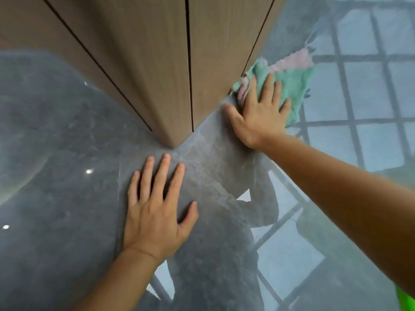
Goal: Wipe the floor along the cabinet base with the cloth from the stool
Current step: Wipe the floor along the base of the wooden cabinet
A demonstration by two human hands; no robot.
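A green and pink cloth (292,81) lies flat on the glossy grey floor (67,198), right against the base of the wooden cabinet (157,63). My right hand (260,113) presses down on the cloth with its fingers spread, thumb resting on the bare floor beside the cabinet. My left hand (157,209) is planted flat on the floor just in front of the cabinet's corner, fingers apart and holding nothing. The stool is out of view.
The cabinet corner (173,142) juts toward me between both hands, with dark vertical door gaps. The polished floor reflects a gridded window on the right and small ceiling lights on the left. A bright green scrap shows at the lower right edge (406,299).
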